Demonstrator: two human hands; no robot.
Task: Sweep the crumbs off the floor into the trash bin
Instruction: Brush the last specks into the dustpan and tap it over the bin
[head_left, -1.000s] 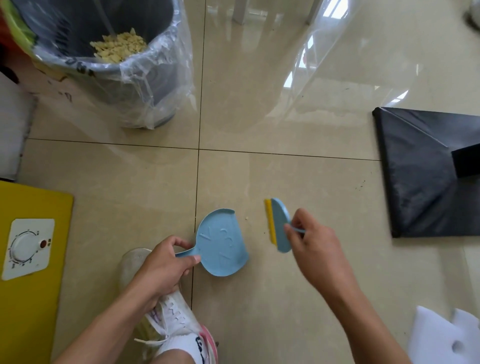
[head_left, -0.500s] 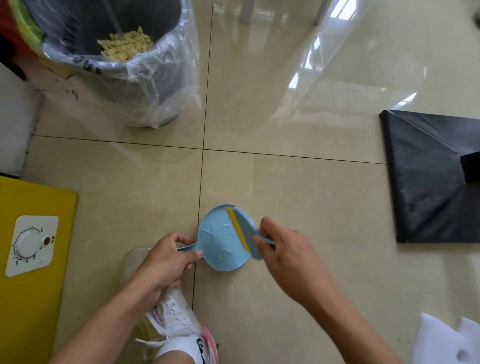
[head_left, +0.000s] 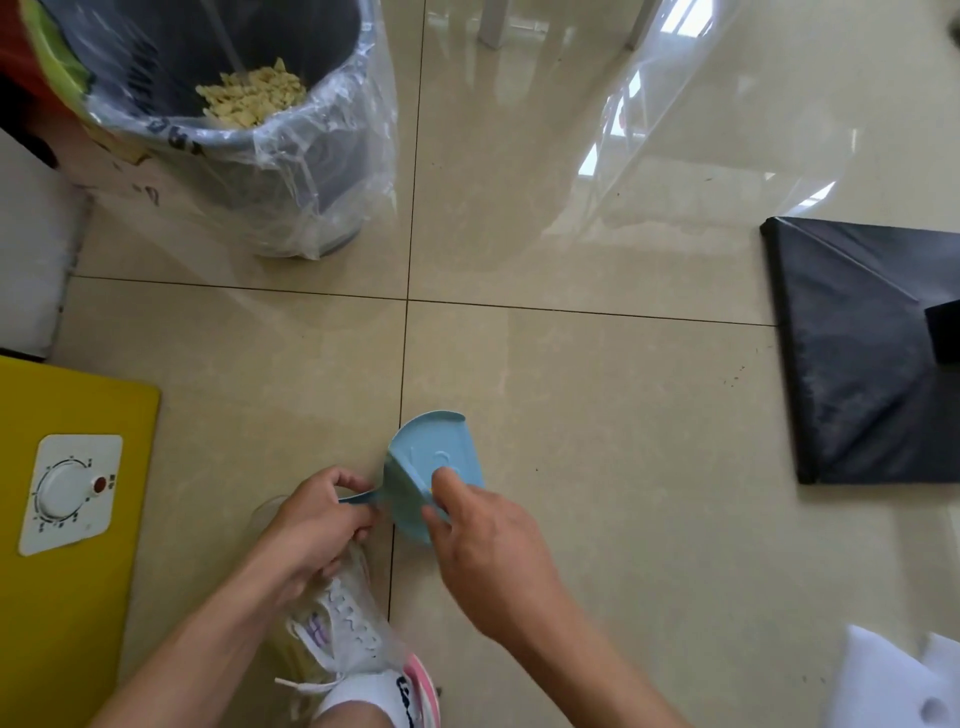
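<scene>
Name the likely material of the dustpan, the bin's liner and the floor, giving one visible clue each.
Dustpan: probably moulded plastic; uniform matte light blue, thin rim, raised marks.
Bin liner: thin clear plastic film; see-through, crinkled, draped over the trash bin.
Floor: seemingly glazed ceramic or polished stone tile; glossy beige, mirror-like reflections, dark grout lines.

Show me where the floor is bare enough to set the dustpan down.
Free: the tile between the dustpan and the black panel, and the tile between the yellow board and the grout line. Crowded: around the shoe under both hands, and by the trash bin.
</scene>
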